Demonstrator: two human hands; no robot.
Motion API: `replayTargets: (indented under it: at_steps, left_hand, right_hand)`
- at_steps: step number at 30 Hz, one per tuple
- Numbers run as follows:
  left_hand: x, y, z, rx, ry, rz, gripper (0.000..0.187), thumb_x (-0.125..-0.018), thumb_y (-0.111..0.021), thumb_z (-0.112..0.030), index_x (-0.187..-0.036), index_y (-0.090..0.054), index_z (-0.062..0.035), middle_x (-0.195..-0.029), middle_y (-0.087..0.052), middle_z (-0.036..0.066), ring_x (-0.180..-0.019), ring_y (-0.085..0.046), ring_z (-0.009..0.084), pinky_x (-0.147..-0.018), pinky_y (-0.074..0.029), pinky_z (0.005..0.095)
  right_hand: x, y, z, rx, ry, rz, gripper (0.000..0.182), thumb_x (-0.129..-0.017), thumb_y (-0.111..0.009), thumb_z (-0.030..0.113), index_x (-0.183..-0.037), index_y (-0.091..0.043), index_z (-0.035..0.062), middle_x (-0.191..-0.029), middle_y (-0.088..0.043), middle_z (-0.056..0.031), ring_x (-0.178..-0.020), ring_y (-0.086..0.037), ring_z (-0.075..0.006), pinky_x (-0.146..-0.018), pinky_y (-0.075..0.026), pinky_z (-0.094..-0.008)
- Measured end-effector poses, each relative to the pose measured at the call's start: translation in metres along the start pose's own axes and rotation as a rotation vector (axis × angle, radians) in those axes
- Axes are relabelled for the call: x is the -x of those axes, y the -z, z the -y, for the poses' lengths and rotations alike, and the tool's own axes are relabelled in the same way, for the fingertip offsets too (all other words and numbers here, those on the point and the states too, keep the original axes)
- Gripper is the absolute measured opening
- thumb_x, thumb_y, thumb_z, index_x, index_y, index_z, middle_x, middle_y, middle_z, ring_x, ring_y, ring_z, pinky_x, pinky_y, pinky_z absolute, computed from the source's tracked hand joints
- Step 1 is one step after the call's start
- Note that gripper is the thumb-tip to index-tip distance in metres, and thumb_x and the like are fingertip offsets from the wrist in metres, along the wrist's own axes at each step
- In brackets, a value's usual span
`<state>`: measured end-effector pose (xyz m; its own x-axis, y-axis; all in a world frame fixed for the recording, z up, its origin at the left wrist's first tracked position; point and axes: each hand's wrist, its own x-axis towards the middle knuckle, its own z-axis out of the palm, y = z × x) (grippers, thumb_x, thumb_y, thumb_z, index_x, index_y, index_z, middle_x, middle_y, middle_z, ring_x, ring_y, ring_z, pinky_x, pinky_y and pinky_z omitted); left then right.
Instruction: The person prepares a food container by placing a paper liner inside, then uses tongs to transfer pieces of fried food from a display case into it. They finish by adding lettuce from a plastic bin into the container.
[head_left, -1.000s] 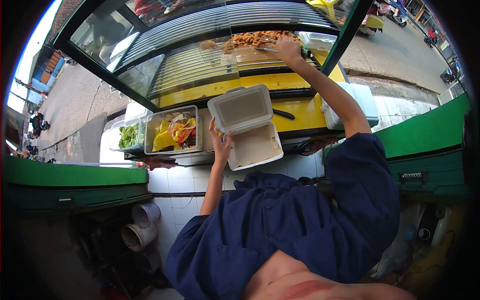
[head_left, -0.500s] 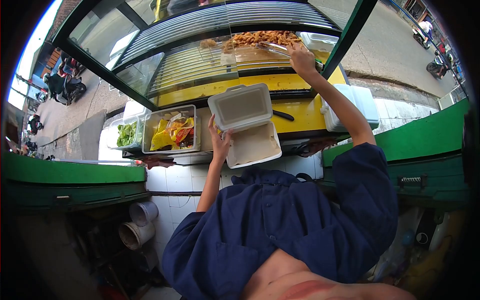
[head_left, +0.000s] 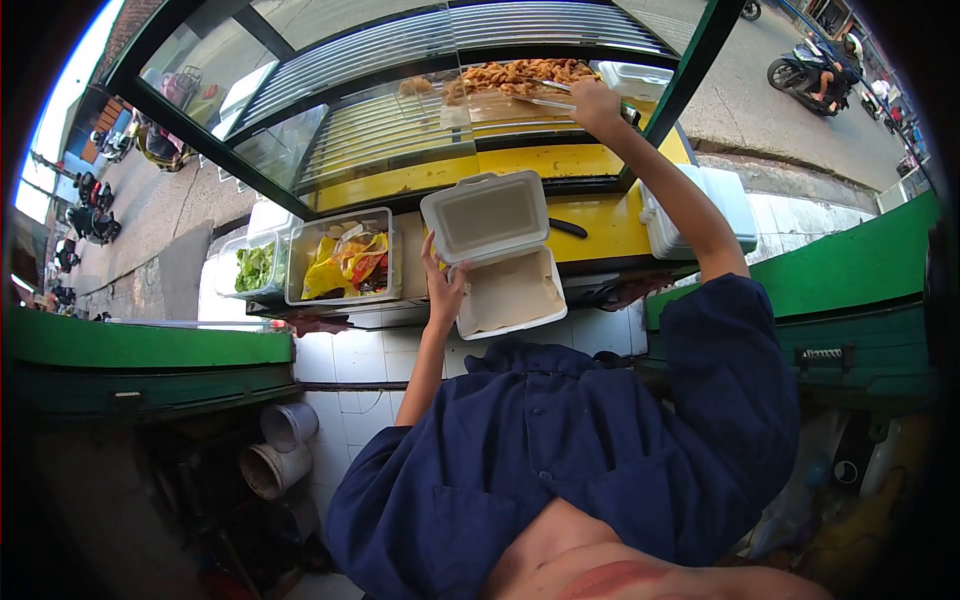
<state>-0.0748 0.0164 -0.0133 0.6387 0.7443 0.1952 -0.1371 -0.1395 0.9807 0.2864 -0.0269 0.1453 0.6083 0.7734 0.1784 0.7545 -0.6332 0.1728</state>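
Observation:
My left hand (head_left: pixel 446 284) grips the left edge of an open foam box (head_left: pixel 512 292), near the hinge between its base and raised lid. A sheet of brown paper lines the base, and no food shows in it. Inside the glass case, my right hand (head_left: pixel 598 106) is closed on metal tongs (head_left: pixel 548 98). The tongs' tips point left, at the lower edge of a heap of fried pieces (head_left: pixel 520 74) on a board. A knife with a black handle (head_left: pixel 568 229) lies on the yellow counter (head_left: pixel 598 238), right of the lid.
Left of the foam box stand a clear bin of yellow and red packets (head_left: pixel 345 262) and a tub of green leaves (head_left: pixel 256 268). Stacked foam boxes (head_left: pixel 705 215) are at the right. The case's dark frame (head_left: pixel 690 80) borders my right arm. Motorbikes are on the street.
My right hand has shifted slightly left and down with the tongs, whose arms now look wider apart. The foam box and my left hand have moved a little right. Street traffic has changed.

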Motion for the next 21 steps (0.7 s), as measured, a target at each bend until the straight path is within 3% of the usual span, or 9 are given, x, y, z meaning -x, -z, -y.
replayTargets:
  at_steps: [3,9,15,21]
  left_hand:
    - [-0.001,0.001,0.004,0.039,-0.003,0.007,0.074,-0.086,-0.058,0.004,-0.144,-0.015,-0.0114,-0.136,-0.034,0.019,-0.117,-0.049,0.0244,-0.093,-0.048,0.0343]
    - [0.000,0.002,-0.002,0.058,0.014,-0.004,0.074,-0.086,-0.057,0.005,-0.144,-0.014,-0.0110,-0.133,-0.038,0.021,-0.115,-0.051,0.0241,-0.093,-0.048,0.0344]
    - [0.001,0.005,0.000,0.044,-0.006,-0.005,0.073,-0.086,-0.057,0.006,-0.144,-0.015,-0.0111,-0.138,-0.031,0.017,-0.118,-0.048,0.0245,-0.092,-0.049,0.0339]
    - [0.001,0.004,0.010,0.046,0.003,0.011,0.074,-0.086,-0.059,0.003,-0.144,-0.016,-0.0111,-0.141,-0.027,0.016,-0.121,-0.045,0.0254,-0.094,-0.048,0.0359]
  right_hand:
    - [-0.020,-0.002,0.010,0.030,-0.035,0.104,0.022,-0.077,-0.066,0.015,-0.099,-0.065,0.0100,-0.098,-0.065,-0.0114,-0.094,-0.065,-0.0290,-0.075,-0.053,-0.0416]
    - [-0.024,-0.009,0.025,0.057,-0.036,0.002,0.017,-0.078,-0.063,0.010,-0.095,-0.066,0.0086,-0.097,-0.065,-0.0121,-0.092,-0.065,-0.0292,-0.073,-0.054,-0.0415]
    - [-0.015,-0.029,0.012,0.102,0.080,-0.123,0.016,-0.077,-0.063,0.009,-0.093,-0.066,0.0087,-0.096,-0.062,-0.0129,-0.091,-0.064,-0.0296,-0.073,-0.054,-0.0406]
    - [0.010,-0.032,0.004,0.032,0.065,-0.261,0.034,-0.074,-0.065,0.009,-0.108,-0.065,0.0121,-0.104,-0.059,-0.0103,-0.094,-0.062,-0.0263,-0.074,-0.054,-0.0389]
